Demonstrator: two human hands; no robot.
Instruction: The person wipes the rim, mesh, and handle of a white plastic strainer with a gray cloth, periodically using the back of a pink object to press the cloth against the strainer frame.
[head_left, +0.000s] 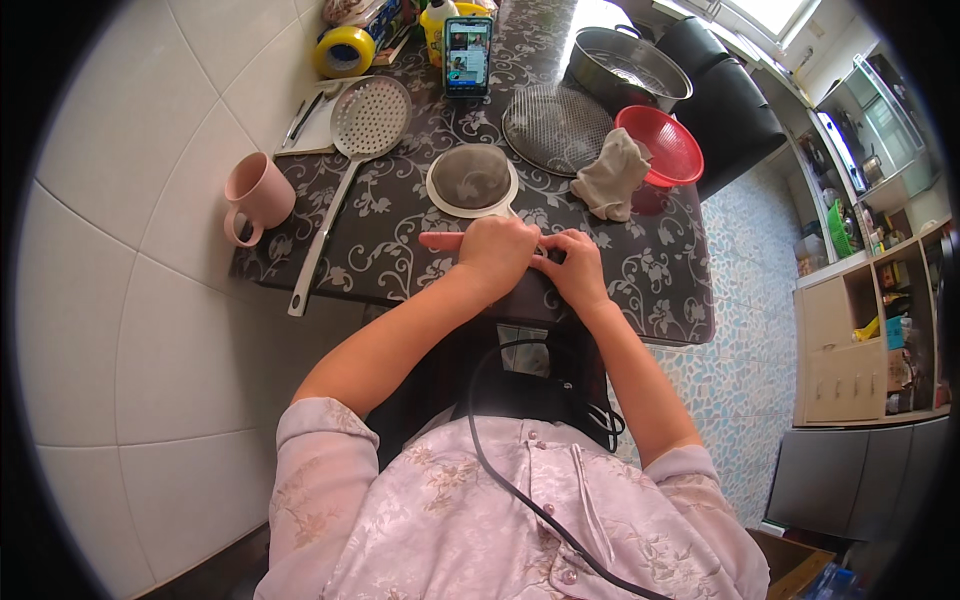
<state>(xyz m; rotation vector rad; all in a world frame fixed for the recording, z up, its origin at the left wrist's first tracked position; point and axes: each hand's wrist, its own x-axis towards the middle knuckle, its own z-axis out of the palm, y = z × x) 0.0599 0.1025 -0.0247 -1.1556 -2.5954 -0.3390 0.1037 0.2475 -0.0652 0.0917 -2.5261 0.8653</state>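
Note:
My left hand (499, 251) is closed around a pink handle-like piece (441, 240) that sticks out to its left; the rest of it is hidden. Close beside it, my right hand (577, 262) pinches a small, light ring-shaped part (541, 250) between thumb and fingers. What that part belongs to is unclear. Just beyond the hands, a fine-mesh strainer (471, 177) with a white rim lies mesh dome up, its handle running towards my left hand. A metal skimmer with round holes (371, 116) lies to the left. A grey-beige cloth (613, 176) is on the right.
Around the patterned table (660, 285) stand a pink mug (266, 187), a propped phone (466, 60), a yellow tape roll (343, 52) and a notepad (309, 124) with pens. A round wire mesh (556, 127), a steel pan (630, 67) and a red basket (664, 146) are at the right.

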